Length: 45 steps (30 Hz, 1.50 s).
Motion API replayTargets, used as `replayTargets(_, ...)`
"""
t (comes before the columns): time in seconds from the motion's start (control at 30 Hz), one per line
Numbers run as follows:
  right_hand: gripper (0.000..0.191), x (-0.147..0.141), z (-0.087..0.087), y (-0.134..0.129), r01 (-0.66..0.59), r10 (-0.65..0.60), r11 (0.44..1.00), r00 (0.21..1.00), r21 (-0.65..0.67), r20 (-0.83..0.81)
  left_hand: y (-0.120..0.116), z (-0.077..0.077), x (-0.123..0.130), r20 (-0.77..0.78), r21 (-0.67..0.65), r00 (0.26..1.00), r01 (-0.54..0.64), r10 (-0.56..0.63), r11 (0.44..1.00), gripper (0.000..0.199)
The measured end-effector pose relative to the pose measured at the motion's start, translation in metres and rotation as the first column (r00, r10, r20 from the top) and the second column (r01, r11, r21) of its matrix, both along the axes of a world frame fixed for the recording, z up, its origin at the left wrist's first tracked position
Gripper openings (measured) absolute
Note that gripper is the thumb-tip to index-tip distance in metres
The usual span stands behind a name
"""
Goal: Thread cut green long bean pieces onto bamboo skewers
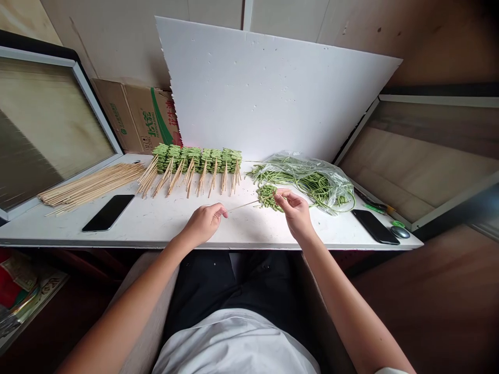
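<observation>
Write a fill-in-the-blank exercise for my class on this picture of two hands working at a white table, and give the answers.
The left hand pinches a thin wooden ____ in its fingertips.
The right hand holds a small bunch of green beans, and long loose beans spill from a clear plastic ____ behind it.
Two black ____ lie on the white tabletop, one towards each end.

Answers: skewer; bag; smartphones
</observation>
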State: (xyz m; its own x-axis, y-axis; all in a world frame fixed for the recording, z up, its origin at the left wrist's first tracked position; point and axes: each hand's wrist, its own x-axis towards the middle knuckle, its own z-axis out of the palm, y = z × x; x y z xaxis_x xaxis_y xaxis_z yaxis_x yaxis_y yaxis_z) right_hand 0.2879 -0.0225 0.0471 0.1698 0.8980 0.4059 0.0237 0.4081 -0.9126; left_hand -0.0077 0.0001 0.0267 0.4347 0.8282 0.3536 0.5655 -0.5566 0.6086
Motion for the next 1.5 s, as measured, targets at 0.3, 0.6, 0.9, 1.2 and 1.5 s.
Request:
replayTargets(0.3, 0.028, 0.003, -0.010, 0.006, 0.035, -0.039, 0.996, 0.998, -0.080, -0.056, 0.003, -0.007, -0.002, 0.105, 0.159, 0.994, -0.058, 0.041, 0.986, 0.024)
replayTargets(0.6, 0.028, -0.014, -0.008, -0.002, -0.010, 0.009, 0.999, 1.000, -0.035, -0.012, 0.004, -0.008, -0.004, 0.033, 0.265, 0.997, -0.077, 0.070, 0.961, 0.032)
replayTargets(0.9, 0.026, -0.017, -0.015, 0.000, -0.066, 0.068, 0.995, 0.998, -0.069, 0.016, 0.006, -0.010, -0.006, 0.091, 0.467, 0.993, -0.108, 0.073, 0.878, 0.043)
replayTargets(1.2, 0.025, -0.014, -0.005, -0.004, -0.146, 0.149, 0.977, 0.989, -0.156, 0.005, 0.005, -0.005, -0.008, 0.072, 0.649, 0.990, -0.137, 0.119, 0.748, 0.051)
replayTargets(1.5, 0.042, -0.024, -0.013, -0.003, -0.096, 0.077, 0.973, 0.992, -0.211, -0.095, 0.009, -0.009, -0.010, 0.087, 0.601, 0.985, -0.174, 0.152, 0.780, 0.051)
